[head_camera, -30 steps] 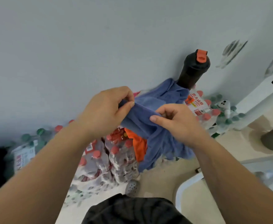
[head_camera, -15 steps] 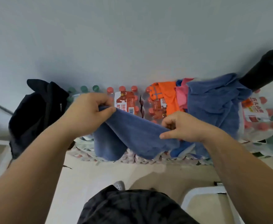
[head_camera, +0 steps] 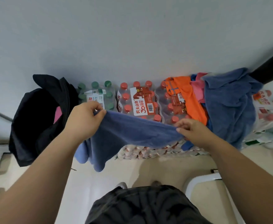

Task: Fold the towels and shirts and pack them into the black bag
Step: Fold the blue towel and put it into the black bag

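Note:
A blue towel (head_camera: 129, 135) hangs stretched between my two hands above the bottle packs. My left hand (head_camera: 85, 120) pinches its left top corner, and my right hand (head_camera: 192, 131) pinches its right top edge. The black bag (head_camera: 35, 120) stands open at the left against the wall, with something pink (head_camera: 58, 113) inside. A pile of clothes lies at the right on the packs: an orange shirt (head_camera: 190, 101), a pink piece (head_camera: 198, 89) and a large blue towel (head_camera: 229, 107).
Shrink-wrapped packs of water bottles (head_camera: 140, 101) line the wall and carry the clothes. A dark bottle-shaped object (head_camera: 271, 68) leans in at the far right. A white frame (head_camera: 197, 180) stands on the floor at lower right. My dark shorts (head_camera: 142, 206) fill the bottom.
The view has swung left, bringing the black bag into sight. My hands have pulled the blue towel off the pile and spread apart, stretching it wide.

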`<state>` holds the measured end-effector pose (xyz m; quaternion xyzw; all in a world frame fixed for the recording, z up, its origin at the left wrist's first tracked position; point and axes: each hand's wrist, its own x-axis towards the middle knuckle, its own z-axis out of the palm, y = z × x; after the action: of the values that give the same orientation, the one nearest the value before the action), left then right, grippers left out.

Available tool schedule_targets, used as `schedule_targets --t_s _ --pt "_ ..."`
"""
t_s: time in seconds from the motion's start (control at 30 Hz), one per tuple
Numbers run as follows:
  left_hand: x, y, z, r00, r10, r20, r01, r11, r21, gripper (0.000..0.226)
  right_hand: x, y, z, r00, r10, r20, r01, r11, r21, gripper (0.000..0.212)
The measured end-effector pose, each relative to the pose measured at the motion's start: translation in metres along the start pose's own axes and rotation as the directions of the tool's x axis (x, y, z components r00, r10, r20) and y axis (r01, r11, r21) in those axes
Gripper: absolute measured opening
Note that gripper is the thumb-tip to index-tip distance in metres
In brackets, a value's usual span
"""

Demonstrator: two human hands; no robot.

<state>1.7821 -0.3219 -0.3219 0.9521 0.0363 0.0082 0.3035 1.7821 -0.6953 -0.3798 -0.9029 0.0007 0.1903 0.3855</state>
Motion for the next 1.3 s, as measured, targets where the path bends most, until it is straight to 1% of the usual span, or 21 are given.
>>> schedule_targets --t_s 0.07,0.13,0.17,0.23,0.27,0.37,0.47,0.57,0.6,0.63,0.73,0.8,0.9,0.97,1.0,1.03,1.1,1.13,1.17,1.23,1.3 --pt "0.003 -0.010 0.003 0.999 -0.010 0.052 0.009 1.000 0.027 0.017 -0.005 -0.008 -0.011 1.000 -0.007 -0.015 0.006 0.999 -0.032 0.014" --pt "0.004 -0.013 0.008 0.988 0.010 0.151 -0.015 0.999 0.030 0.018 -0.009 -0.015 -0.025 1.000 0.005 -0.022 -0.006 0.997 -0.073 0.015" --pt "0.005 -0.013 0.011 0.981 0.024 0.191 -0.029 0.999 0.024 0.019 -0.011 -0.016 -0.032 1.000 0.025 -0.007 -0.025 0.998 -0.052 0.015" --pt "0.011 -0.007 0.014 0.973 0.037 0.230 -0.042 0.999 0.018 0.019 -0.014 -0.019 -0.049 0.994 0.081 0.073 -0.085 0.995 0.044 0.016" --pt "0.018 -0.003 0.015 0.971 0.040 0.236 -0.049 0.998 0.029 0.019 -0.014 -0.020 -0.058 0.988 0.101 0.118 -0.109 0.992 0.066 0.016" --pt "0.042 0.017 0.016 0.970 0.062 0.235 -0.074 0.996 0.041 0.022 -0.002 -0.025 -0.089 0.977 0.118 0.178 -0.117 0.993 -0.014 0.016" --pt "0.067 0.044 0.014 0.976 0.065 0.209 -0.077 0.996 0.047 0.025 0.021 -0.035 -0.132 0.975 0.095 0.201 -0.091 0.995 -0.028 0.018" --pt "0.098 0.072 0.010 0.982 0.044 0.182 -0.070 0.988 0.137 0.022 0.047 -0.053 -0.182 0.982 0.047 0.183 -0.039 0.998 -0.052 0.020" --pt "0.111 0.081 0.011 0.986 0.040 0.160 -0.068 0.983 0.170 0.022 0.058 -0.060 -0.198 0.986 0.035 0.164 -0.021 0.996 -0.091 0.020" --pt "0.125 0.089 0.014 0.990 0.036 0.134 -0.063 0.978 0.201 0.021 0.072 -0.066 -0.212 0.992 0.022 0.121 -0.001 0.985 -0.174 0.018" --pt "0.172 0.105 0.035 0.998 0.051 0.039 -0.060 0.958 0.281 0.022 0.132 -0.064 -0.223 0.992 -0.076 -0.103 0.018 0.877 -0.480 0.015" --pt "0.197 0.104 0.059 0.998 0.070 -0.008 -0.063 0.942 0.329 0.022 0.168 -0.046 -0.204 0.959 -0.130 -0.252 -0.033 0.833 -0.553 0.020" --pt "0.209 0.091 0.098 0.997 0.074 -0.022 -0.059 0.915 0.400 0.022 0.185 -0.014 -0.155 0.921 -0.162 -0.353 -0.110 0.763 -0.637 0.027" --pt "0.195 0.082 0.122 0.999 0.039 -0.015 -0.029 0.898 0.439 0.036 0.178 -0.001 -0.122 0.885 -0.233 -0.403 -0.104 0.744 -0.660 0.036" --pt "0.183 0.079 0.133 0.999 0.033 -0.018 -0.022 0.896 0.443 0.041 0.172 0.003 -0.105 0.884 -0.255 -0.392 -0.073 0.752 -0.655 0.044" --pt "0.168 0.076 0.145 0.999 0.036 -0.015 -0.026 0.899 0.438 0.045 0.165 0.005 -0.088 0.902 -0.270 -0.336 -0.019 0.753 -0.658 0.052" --pt "0.135 0.070 0.165 0.999 0.018 0.036 -0.032 0.903 0.428 0.055 0.157 0.010 -0.057 0.957 -0.265 -0.121 0.120 0.737 -0.666 0.069" --pt "0.120 0.067 0.173 0.997 -0.014 0.076 -0.020 0.904 0.427 0.061 0.157 0.013 -0.046 0.965 -0.259 -0.030 0.173 0.723 -0.669 0.074" --pt "0.109 0.062 0.180 0.993 -0.048 0.107 -0.003 0.903 0.430 0.068 0.160 0.016 -0.038 0.967 -0.256 0.015 0.200 0.715 -0.670 0.078" --pt "0.098 0.051 0.188 0.988 -0.091 0.128 0.023 0.890 0.455 0.080 0.169 0.022 -0.035 0.974 -0.226 0.029 0.184 0.706 -0.683 0.083" --pt "0.102 0.044 0.189 0.983 -0.116 0.144 0.030 0.869 0.495 0.086 0.174 0.029 -0.036 0.983 -0.181 0.026 0.143 0.676 -0.723 0.087"
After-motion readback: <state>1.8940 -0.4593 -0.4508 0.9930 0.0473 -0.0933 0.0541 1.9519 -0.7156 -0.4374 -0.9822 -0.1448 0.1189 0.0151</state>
